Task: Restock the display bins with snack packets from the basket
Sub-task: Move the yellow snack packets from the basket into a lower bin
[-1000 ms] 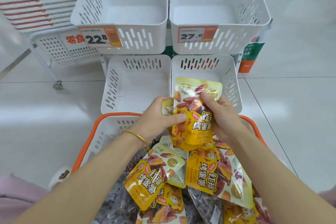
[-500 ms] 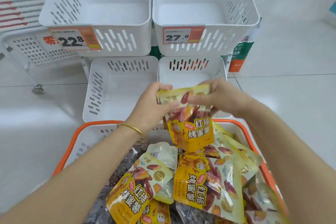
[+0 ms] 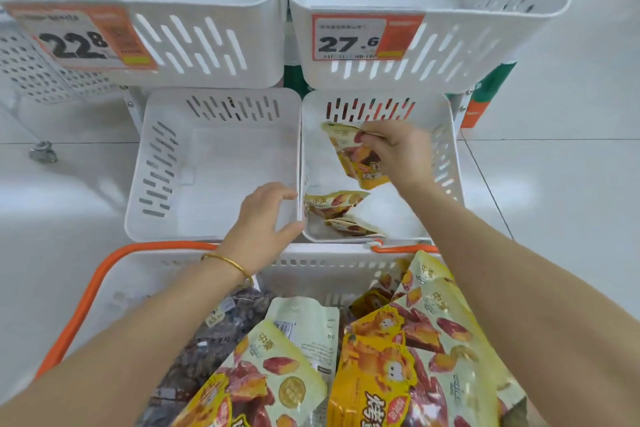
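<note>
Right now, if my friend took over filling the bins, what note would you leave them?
Right hand pinches a yellow packet inside the lower right bin, not yet let go.
Left hand is open and holds nothing, by the wall between the lower bins.
Done: two packets lie in that bin.
Left: many packets sit in the basket; none show in the lower left bin.

BODY LOG | left wrist: I see one thin gold-coloured metal bangle (image 3: 228,262), a plain smooth band, sitting just behind my left grip (image 3: 263,218) | right grip (image 3: 401,152): bare, wrist bare too | arms: left forearm (image 3: 138,333) and right forearm (image 3: 519,288) uncovered to the frame edge
</note>
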The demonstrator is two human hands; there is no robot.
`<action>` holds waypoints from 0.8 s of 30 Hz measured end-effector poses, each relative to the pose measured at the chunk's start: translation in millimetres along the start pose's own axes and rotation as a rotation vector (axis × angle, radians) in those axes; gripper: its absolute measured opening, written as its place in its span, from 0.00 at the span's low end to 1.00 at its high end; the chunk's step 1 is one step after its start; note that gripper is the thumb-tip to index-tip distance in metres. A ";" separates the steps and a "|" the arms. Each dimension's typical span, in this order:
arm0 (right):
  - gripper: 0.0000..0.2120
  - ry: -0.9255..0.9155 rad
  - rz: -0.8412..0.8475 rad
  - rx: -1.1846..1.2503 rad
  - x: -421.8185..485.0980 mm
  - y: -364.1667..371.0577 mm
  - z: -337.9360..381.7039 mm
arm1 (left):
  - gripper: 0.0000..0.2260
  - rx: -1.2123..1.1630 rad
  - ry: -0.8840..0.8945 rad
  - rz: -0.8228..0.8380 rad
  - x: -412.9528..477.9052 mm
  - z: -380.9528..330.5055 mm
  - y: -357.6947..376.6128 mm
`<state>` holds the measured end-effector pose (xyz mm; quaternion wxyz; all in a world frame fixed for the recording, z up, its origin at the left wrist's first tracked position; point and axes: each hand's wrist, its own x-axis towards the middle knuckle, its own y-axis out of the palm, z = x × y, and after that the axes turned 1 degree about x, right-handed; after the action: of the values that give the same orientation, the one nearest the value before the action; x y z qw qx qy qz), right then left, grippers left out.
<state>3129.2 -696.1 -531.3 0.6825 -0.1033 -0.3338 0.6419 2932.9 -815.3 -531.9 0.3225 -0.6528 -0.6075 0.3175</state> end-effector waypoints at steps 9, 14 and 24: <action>0.17 0.257 0.460 0.053 2.5 32.8 -33.4 | 0.20 -0.005 -0.003 0.017 1.9 7.8 5.3; 0.28 0.231 0.637 -0.098 -5.6 24.5 -19.4 | 0.18 -0.036 0.006 0.005 -5.0 5.8 0.4; 0.14 0.142 0.399 -0.140 -133.8 -49.1 74.1 | 0.14 -0.045 0.046 -0.087 -59.7 2.6 -24.4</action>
<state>3131.5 -851.5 -490.6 0.5548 -0.2597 -0.3016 0.7306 2912.8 -873.5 -512.4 0.3350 -0.6399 -0.6348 0.2745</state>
